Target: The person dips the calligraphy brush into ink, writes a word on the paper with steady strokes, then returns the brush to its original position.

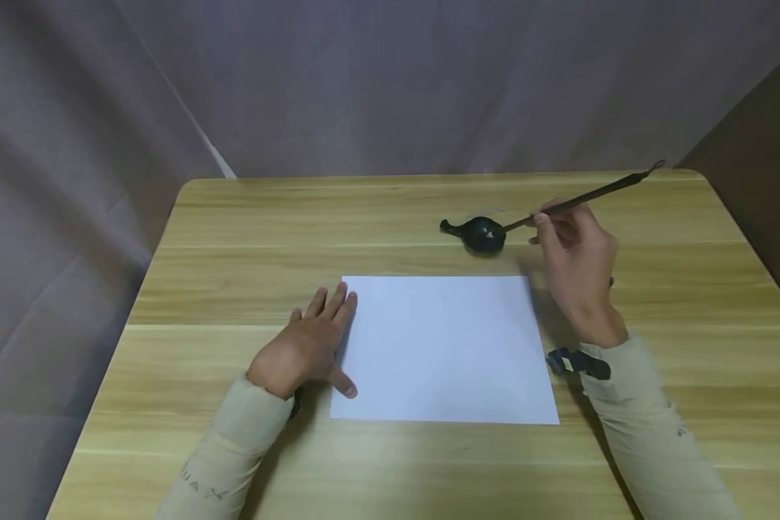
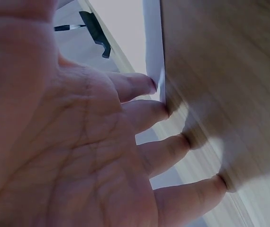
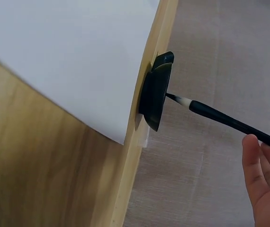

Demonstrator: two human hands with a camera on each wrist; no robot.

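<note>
A sheet of white paper (image 1: 445, 347) lies on the table. Across its left edge rests my left hand (image 1: 304, 348), fingers spread, fingertips touching paper and wood. My right hand (image 1: 581, 263) pinches a calligraphy brush (image 1: 601, 191) by its dark handle, slanting it down to the left. In the right wrist view the brush (image 3: 227, 120) has pale bristles darkened at the tip, which meets the rim of a small black ink dish (image 3: 156, 92). That dish (image 1: 484, 238) stands beyond the paper and has a short handle on its left. Its inside is mostly hidden.
The wooden table (image 1: 221, 267) has a light grain, and its far edge borders a grey curtain (image 1: 390, 87). A translucent scrap lies by the dish. Dark straps circle both wrists.
</note>
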